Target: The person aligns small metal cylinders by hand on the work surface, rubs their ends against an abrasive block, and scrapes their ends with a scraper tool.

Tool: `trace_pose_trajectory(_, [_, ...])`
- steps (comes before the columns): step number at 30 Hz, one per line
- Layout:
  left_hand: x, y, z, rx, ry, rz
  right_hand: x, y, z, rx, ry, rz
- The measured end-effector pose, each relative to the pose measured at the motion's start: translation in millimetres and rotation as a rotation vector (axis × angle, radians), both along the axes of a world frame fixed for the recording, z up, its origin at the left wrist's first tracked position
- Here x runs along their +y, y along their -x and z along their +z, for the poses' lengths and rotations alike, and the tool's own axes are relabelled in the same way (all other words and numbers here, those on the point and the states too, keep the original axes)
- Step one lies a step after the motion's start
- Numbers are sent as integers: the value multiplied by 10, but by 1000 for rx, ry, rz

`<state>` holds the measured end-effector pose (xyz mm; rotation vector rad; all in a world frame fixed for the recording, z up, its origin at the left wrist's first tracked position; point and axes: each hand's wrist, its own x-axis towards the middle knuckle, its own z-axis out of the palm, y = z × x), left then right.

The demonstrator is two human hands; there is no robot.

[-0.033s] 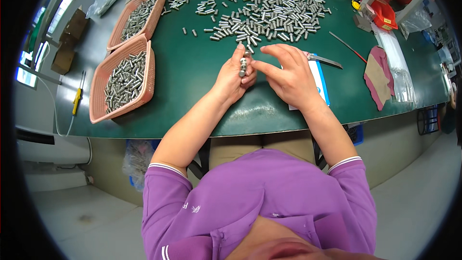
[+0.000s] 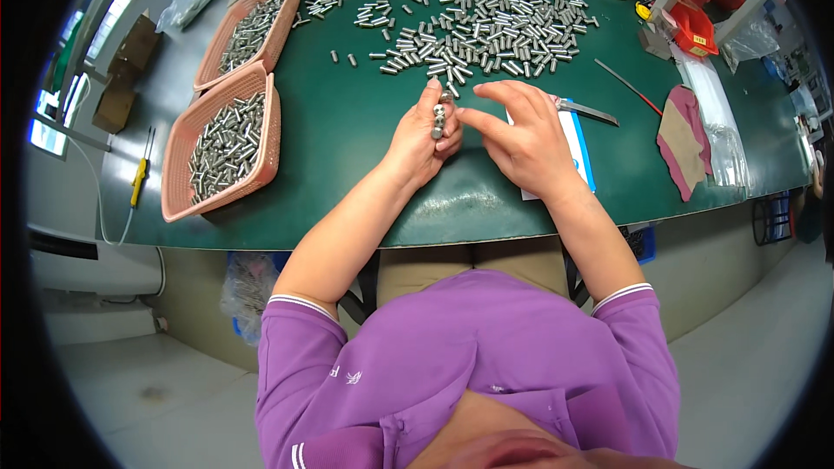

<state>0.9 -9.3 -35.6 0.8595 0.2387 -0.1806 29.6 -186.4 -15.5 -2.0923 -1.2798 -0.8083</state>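
Several short, shiny metal pins (image 2: 439, 122) lie stacked in a row in my left hand (image 2: 420, 136), end faces toward me. Its fingers curl around them, with the thumb pointing up along the far side. My right hand (image 2: 524, 133) is just to the right, fingers apart and bent, nothing visible in them. One of its fingertips reaches close to the held pins; whether it touches them I cannot tell. Just beyond both hands spreads a large heap of loose metal pins (image 2: 486, 30) on the green tabletop (image 2: 339, 122).
Two pink baskets (image 2: 272, 135) of pins stand at left, beside a yellow-handled tool (image 2: 139, 181). Right of my right hand are a blue-edged sheet (image 2: 580, 156) and a flat metal tool (image 2: 591, 112). Farther right lie a thin rod (image 2: 627, 84), a cloth (image 2: 682, 143) and a red bin (image 2: 692, 30).
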Motion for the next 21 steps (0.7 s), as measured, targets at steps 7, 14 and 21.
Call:
trace_pose_trajectory(7, [4, -14, -22, -48, -48, 84, 80, 66, 20, -7, 19, 59])
trace_pose_trajectory(14, [21, 3, -1, -36, -61, 103, 50, 51, 4, 20, 19, 45])
trace_pose_trajectory(21, [-4, -27, -18, -77, -114, 113, 84, 76, 16, -60, 54, 76])
